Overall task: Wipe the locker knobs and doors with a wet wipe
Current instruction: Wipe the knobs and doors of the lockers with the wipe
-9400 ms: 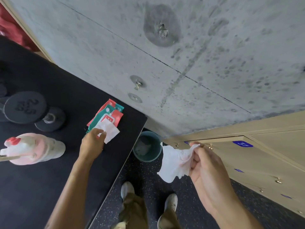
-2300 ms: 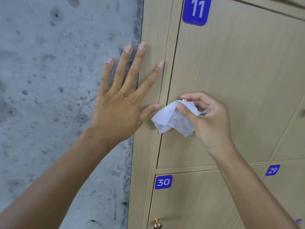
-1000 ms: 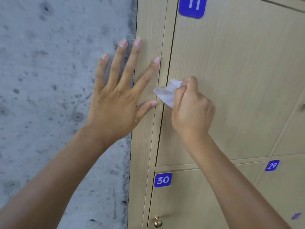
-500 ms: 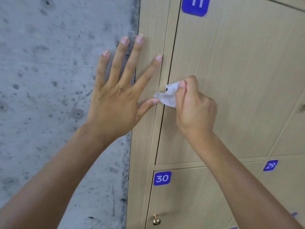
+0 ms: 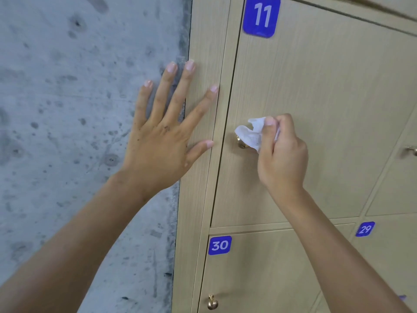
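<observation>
- Wet wipe (image 5: 250, 134): white, crumpled; pinched in your right hand (image 5: 282, 154), thumb and curled fingers clenched round it; its loose end drapes over the brass knob (image 5: 241, 143) of locker 11
- Right hand: raised in front of the door of locker 11 (image 5: 316, 109), just right of the knob; grip grasping the wipe and nothing else
- Left hand (image 5: 167, 132): flat and spread, fingers straight, grip released; the palm lies over the edge where the concrete wall (image 5: 67, 109) meets the locker frame (image 5: 203, 64), the index finger and thumb reaching onto the frame; it holds nothing
- Knob of locker 11: near the door's left edge, partly covered by the wipe; only its lower left part shows
- Other items: blue number plates 11 (image 5: 261, 16), 30 (image 5: 219, 245) and 29 (image 5: 365, 228); knob on locker 30 (image 5: 212, 302) below; another knob (image 5: 411, 150) at the right edge of view
- Step in hand, as judged: you are rubbing the knob of locker 11; the door face looks not yet covered
- Next move calls for: turn the wipe round the knob so its hidden side is reached, then flatten it under your fingers and sweep the door panel, with more of the wipe in contact than this small bunched end gives
</observation>
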Tool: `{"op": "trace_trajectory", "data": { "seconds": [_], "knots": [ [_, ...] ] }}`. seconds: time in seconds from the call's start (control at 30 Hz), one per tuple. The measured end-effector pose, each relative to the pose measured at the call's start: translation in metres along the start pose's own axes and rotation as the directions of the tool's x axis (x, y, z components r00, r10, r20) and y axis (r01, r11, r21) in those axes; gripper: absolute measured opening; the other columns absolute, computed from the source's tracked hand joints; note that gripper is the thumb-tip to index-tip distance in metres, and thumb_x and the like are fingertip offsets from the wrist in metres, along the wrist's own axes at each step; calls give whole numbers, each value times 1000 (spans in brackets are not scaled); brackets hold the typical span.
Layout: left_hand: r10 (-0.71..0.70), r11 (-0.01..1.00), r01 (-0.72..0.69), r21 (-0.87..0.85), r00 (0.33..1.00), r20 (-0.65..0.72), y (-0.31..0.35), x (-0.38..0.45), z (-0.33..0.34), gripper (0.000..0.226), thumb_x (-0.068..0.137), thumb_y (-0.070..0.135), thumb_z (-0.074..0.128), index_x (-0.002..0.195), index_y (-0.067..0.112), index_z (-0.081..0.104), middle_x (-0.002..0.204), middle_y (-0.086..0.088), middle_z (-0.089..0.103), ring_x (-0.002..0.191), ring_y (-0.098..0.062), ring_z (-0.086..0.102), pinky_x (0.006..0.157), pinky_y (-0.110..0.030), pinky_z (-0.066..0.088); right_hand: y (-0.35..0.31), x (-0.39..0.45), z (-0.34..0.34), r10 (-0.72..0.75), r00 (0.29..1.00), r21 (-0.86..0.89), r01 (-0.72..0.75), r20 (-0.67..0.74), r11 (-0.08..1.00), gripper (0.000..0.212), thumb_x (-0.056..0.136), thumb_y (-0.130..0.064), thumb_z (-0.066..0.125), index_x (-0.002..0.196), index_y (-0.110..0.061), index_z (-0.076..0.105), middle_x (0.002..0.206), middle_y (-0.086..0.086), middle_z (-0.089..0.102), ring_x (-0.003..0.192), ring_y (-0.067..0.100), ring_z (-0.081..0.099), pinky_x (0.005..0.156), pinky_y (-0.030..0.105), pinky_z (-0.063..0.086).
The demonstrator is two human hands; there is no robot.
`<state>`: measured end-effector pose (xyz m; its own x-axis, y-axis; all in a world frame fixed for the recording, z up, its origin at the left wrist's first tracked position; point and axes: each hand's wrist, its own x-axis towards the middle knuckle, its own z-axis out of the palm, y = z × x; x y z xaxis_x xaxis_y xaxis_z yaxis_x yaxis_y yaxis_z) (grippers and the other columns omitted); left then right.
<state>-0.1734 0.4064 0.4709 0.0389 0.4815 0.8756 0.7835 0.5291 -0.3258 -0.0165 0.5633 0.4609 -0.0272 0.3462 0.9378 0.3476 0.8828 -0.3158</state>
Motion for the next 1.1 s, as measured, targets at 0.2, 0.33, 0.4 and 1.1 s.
{"op": "trace_trajectory", "data": {
  "seconds": [0.2,0.33,0.4,1.1],
  "knots": [
    [-12,998,10,-61,999,-30,1,2,-5,76,101,65,39,165,31,15,172,-16,5,159,-36,4,126,-57,10,6,2,-13,92,995,119,-95,29,988,29,104,-36,35,85,-17,44,57,-9,42,51,17,44,51,40,39],
    [-69,982,55,-182,995,-71,5,8,-15,67,96,56,52,155,26,42,169,-17,21,155,-39,19,122,-57,15,0,9,-17,67,996,152,-75,60,986,27,100,-37,37,84,-15,41,56,-9,41,51,16,44,51,42,40],
    [-70,982,55,-181,995,-75,3,15,-20,64,95,55,55,151,25,48,166,-18,26,151,-41,25,119,-58,20,-4,14,-19,22,997,154,-33,70,987,20,98,-31,41,86,-15,41,56,-8,41,50,21,43,49,42,39],
    [-13,993,-15,-119,972,-234,-46,158,-77,70,94,58,47,155,25,39,169,-12,21,156,-36,18,119,-54,19,-53,150,-56,-202,979,266,187,29,946,11,101,-33,53,100,-25,46,81,-14,57,76,3,55,60,21,39]
  ]
}}
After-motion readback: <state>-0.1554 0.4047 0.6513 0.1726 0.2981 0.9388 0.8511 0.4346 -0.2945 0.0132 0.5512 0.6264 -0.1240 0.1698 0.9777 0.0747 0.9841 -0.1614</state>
